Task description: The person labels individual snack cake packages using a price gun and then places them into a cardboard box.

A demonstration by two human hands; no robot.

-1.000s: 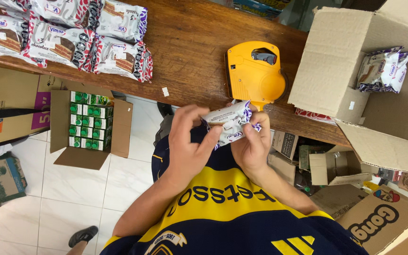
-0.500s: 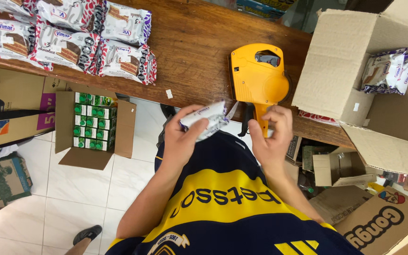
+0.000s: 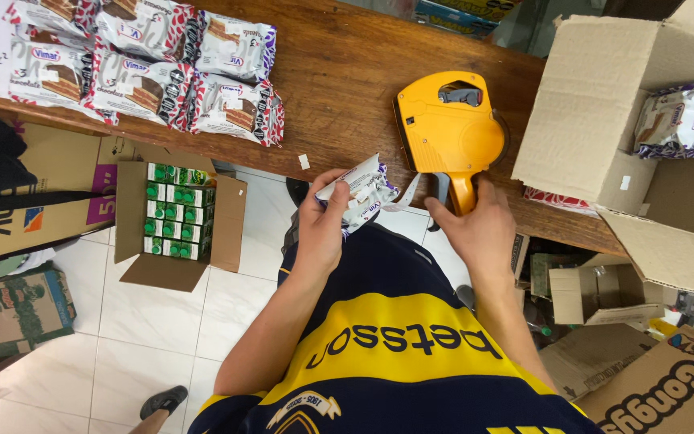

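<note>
On the far left, a stack of white-and-red snack packets (image 3: pixel 142 68) is lying flat on the wooden desk (image 3: pixel 339 88), the packets touching one another in rows. Below the desk edge, an open cardboard box (image 3: pixel 178 225) is sitting on the tiled floor (image 3: pixel 170 321), holding green-and-white cartons (image 3: pixel 174 210) packed upright in tight rows. A closed printed box (image 3: pixel 18 309) is resting on the floor near it.

The left hand (image 3: pixel 323 221) is rising from a bent forearm, wrist cocked upward, and its fingers (image 3: pixel 332 178) are curling round a white-and-purple snack packet (image 3: pixel 361 193), gripping it just off the desk edge, above the person's lap. The packet is tilting, its upper end pointing toward the label gun.

The right hand (image 3: pixel 475 229) is reaching forward with the palm down, and its fingers (image 3: pixel 487 193) are closing about the handle of an orange label gun (image 3: pixel 451 128). The gun's body is lying flat on the desk, its handle hanging over the near edge, just beside the packet.

To the right, a large open cardboard box (image 3: pixel 580 120) is standing on the desk on its side, with white-and-purple packets (image 3: pixel 680 116) of the same kind lying inside it. Lower down, a small open carton (image 3: pixel 596 293) and flattened cardboard (image 3: pixel 652 378) are crowding the floor.
</note>
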